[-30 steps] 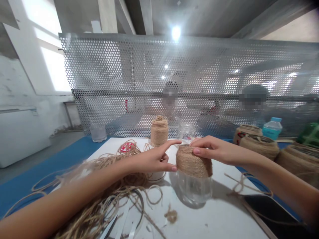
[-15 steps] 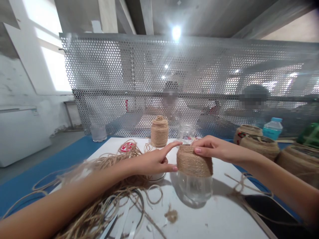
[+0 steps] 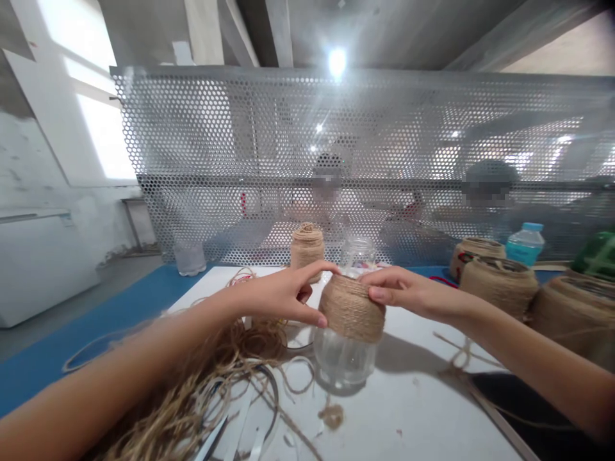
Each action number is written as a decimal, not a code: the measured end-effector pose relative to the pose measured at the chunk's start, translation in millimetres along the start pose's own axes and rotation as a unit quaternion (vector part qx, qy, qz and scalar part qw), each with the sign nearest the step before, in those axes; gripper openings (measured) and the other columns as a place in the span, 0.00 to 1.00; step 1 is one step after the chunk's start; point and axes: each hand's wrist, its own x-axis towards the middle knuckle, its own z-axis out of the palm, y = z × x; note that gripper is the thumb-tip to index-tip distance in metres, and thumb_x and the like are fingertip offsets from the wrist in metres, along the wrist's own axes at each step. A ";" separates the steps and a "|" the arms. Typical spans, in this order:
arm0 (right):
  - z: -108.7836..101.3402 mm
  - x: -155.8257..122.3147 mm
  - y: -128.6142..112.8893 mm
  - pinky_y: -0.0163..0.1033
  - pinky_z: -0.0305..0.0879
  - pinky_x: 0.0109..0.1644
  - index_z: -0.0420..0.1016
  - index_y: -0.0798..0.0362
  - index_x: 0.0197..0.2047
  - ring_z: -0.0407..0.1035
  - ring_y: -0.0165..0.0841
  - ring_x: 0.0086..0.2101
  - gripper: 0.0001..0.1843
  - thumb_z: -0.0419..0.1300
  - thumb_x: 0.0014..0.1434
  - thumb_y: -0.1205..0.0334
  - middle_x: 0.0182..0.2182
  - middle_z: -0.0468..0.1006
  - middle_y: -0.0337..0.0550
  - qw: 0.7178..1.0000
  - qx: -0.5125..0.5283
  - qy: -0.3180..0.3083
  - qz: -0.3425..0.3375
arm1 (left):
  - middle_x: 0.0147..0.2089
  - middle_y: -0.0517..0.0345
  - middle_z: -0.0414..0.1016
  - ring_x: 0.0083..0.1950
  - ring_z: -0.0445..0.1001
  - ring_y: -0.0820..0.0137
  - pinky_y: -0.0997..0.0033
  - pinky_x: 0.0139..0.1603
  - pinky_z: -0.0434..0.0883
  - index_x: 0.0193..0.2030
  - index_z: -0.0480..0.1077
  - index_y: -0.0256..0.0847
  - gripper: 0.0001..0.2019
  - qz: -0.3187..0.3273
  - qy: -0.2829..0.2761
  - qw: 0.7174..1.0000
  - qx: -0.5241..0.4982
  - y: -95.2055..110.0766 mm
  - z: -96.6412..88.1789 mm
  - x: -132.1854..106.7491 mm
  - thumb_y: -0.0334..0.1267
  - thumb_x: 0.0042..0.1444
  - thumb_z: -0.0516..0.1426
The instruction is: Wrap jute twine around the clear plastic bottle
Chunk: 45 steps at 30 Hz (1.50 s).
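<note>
In the head view, a glass jar (image 3: 344, 365) is wound with brown jute twine (image 3: 353, 310) over its upper part, while the lower glass is bare. It leans slightly to the right over the white board. My left hand (image 3: 300, 294) grips its left side, forefinger at the rim and thumb on the lower edge of the twine. From the right, my right hand (image 3: 406, 291) pinches the rim, thumb outside on the twine and the other fingertips hidden behind. A loose heap of twine (image 3: 192, 390) lies under and beside my left forearm.
A twine spool (image 3: 307, 246) and a clear jar (image 3: 359, 253) stand behind. Twine-wrapped jars (image 3: 500, 285) and a blue-capped bottle (image 3: 525, 245) are at right. Scissors (image 3: 214, 438) lie at front left, a dark flat object (image 3: 519, 410) at front right. A perforated metal screen (image 3: 269, 141) rises behind.
The jar has moved left and become slightly tilted, with both hands on it. My left thumb now presses its side, and my left hand covers part of the spool.
</note>
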 end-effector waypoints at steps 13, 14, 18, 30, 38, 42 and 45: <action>0.3 -0.9 -3.4 0.41 0.56 0.45 0.74 0.55 0.40 0.65 0.34 0.39 0.28 0.38 0.63 0.47 0.35 0.74 0.44 0.992 -0.067 0.092 0.047 | 0.21 0.70 0.53 0.21 0.55 0.78 0.78 0.22 0.51 0.62 0.46 0.46 0.39 0.015 0.041 0.997 -0.056 9.0 24.1 3.3 0.49 0.47 0.60; 4.1 0.1 -6.4 0.41 0.57 0.44 0.74 0.55 0.38 0.65 0.34 0.38 0.28 0.38 0.63 0.47 0.34 0.74 0.44 0.989 -0.088 0.104 0.052 | 0.21 0.70 0.53 0.21 0.55 0.78 0.78 0.22 0.52 0.62 0.45 0.45 0.39 0.018 0.043 0.997 -0.054 10.6 26.2 3.3 0.48 0.47 0.60; 17.6 2.1 -20.0 0.41 0.55 0.44 0.71 0.55 0.29 0.64 0.32 0.33 0.22 0.45 0.61 0.49 0.29 0.72 0.41 0.949 -0.284 0.136 0.032 | 0.20 0.69 0.56 0.21 0.57 0.77 0.79 0.20 0.52 0.63 0.43 0.45 0.39 0.014 0.059 0.997 -0.039 17.8 33.4 2.7 0.49 0.48 0.59; 9.2 -1.9 -19.3 0.35 0.55 0.33 0.70 0.56 0.28 0.60 0.29 0.29 0.18 0.50 0.58 0.52 0.27 0.69 0.38 0.968 -0.212 0.108 0.075 | 0.20 0.70 0.54 0.21 0.56 0.78 0.78 0.22 0.54 0.64 0.42 0.42 0.35 0.069 0.034 0.994 -0.076 4.0 29.2 5.3 0.45 0.53 0.56; -6.7 -0.5 -5.6 0.35 0.54 0.33 0.69 0.58 0.30 0.58 0.28 0.29 0.19 0.51 0.57 0.49 0.26 0.64 0.38 0.990 -0.104 0.065 0.072 | 0.20 0.70 0.52 0.21 0.54 0.77 0.78 0.23 0.53 0.64 0.40 0.46 0.34 0.054 0.039 0.992 -0.104 -9.7 35.6 9.9 0.45 0.56 0.53; -12.0 -2.2 -2.0 0.35 0.56 0.36 0.70 0.58 0.32 0.59 0.29 0.31 0.19 0.51 0.57 0.49 0.28 0.65 0.39 0.994 -0.085 0.039 0.060 | 0.21 0.71 0.51 0.22 0.53 0.78 0.78 0.23 0.53 0.65 0.38 0.48 0.34 0.042 0.023 0.990 -0.133 -13.9 37.3 10.5 0.43 0.57 0.53; -14.2 -4.9 -4.3 0.34 0.56 0.34 0.69 0.58 0.32 0.59 0.28 0.30 0.18 0.51 0.58 0.49 0.27 0.64 0.37 0.994 -0.085 0.006 0.065 | 0.21 0.71 0.52 0.22 0.53 0.78 0.79 0.23 0.53 0.65 0.36 0.47 0.36 0.037 0.014 0.990 -0.132 -12.8 37.2 9.2 0.44 0.56 0.54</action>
